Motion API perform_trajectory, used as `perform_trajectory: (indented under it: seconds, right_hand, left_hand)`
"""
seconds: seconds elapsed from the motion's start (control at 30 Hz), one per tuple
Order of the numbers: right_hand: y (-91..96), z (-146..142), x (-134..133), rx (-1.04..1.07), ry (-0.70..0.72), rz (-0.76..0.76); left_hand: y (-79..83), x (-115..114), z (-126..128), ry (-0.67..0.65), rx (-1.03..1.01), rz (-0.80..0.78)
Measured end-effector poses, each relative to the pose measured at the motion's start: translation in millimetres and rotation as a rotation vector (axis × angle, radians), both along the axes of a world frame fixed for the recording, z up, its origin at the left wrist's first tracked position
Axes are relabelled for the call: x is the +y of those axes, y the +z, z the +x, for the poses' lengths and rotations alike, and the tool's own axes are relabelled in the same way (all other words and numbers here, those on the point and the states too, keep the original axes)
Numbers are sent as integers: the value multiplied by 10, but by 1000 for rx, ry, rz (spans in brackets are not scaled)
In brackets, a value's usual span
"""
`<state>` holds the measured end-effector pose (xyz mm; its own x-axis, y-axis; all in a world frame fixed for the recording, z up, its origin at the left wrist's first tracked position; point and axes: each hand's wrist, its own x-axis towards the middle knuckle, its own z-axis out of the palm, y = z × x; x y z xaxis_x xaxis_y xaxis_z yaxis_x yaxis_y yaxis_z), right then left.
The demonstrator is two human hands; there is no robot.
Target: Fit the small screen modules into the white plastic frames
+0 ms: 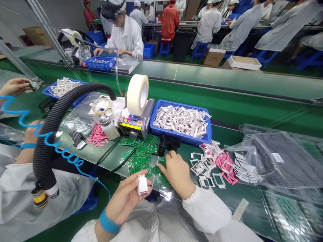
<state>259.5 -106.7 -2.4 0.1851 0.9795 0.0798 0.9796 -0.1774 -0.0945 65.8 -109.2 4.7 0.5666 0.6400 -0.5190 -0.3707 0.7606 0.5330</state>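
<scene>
My left hand (127, 194) is closed around a small white frame part (143, 185) with a flat white face and a dark reddish lower edge. A blue wrist strap (109, 220) circles that wrist. My right hand (176, 173) reaches over the bench with its thumb apart from the bent fingers. Its fingertips are beside a small pile of black parts (169, 143); whether they touch is unclear. Green circuit boards (140, 162) lie in a loose heap under and left of this hand. White frames (206, 168) and pink strips (226, 166) lie to its right.
A tape dispenser (135, 124) with a large roll stands behind the boards, beside a blue bin (210, 133) of white frames. A black hose (48, 135) and coiled blue cord (49, 139) cross the left side. A co-worker's hand (17, 87) is far left. Plastic-bagged sheets (286, 159) lie right.
</scene>
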Motion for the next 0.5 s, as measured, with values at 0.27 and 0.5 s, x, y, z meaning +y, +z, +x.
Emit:
perform_trajectory:
  seconds: [0.27,0.5]
  right_hand:
    - [94,134,-61,-20,13,1]
    - [797,419,-386,554,-96,464]
  left_hand:
    - [34,18,4,32,-15,-11]
    - [180,36,149,-57,-123,-20]
